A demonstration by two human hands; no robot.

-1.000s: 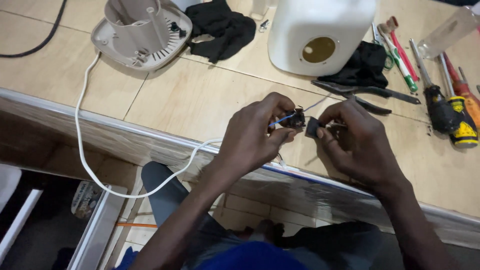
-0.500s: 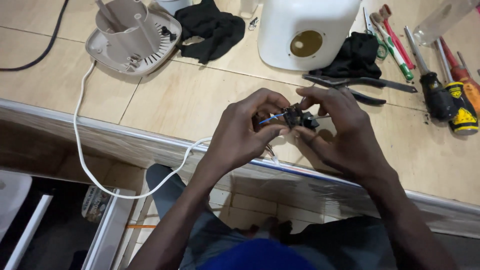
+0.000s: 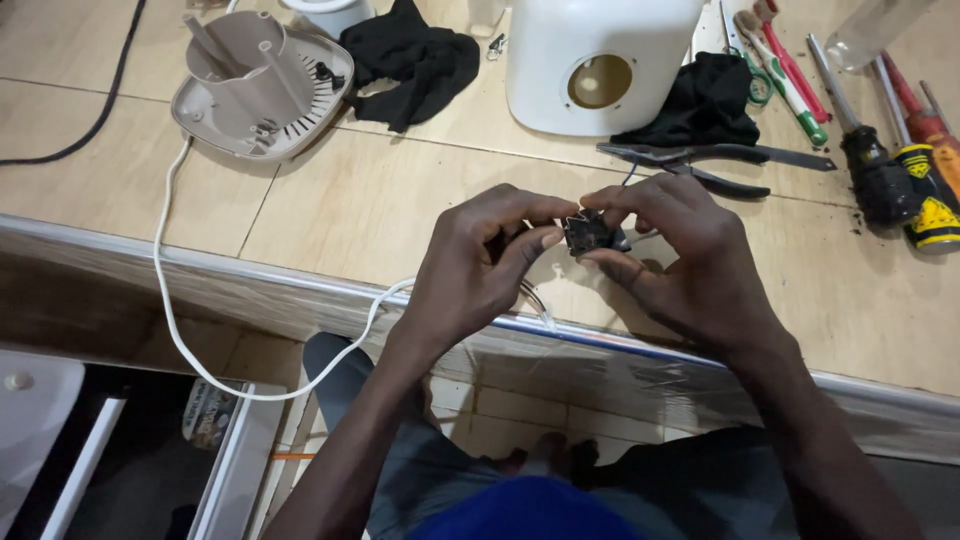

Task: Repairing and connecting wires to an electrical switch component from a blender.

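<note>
Head view: left hand (image 3: 470, 270), right hand (image 3: 690, 265) on small black part (image 3: 588, 233)

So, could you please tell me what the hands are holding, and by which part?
Both hands pinch a small black part with thin wires between their fingertips: the right hand at its right side, the left hand at its left edge.

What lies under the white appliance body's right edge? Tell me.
A black cloth pokes out from under the white appliance body, with black pliers in front. How far the cloth runs underneath is hidden.
</note>
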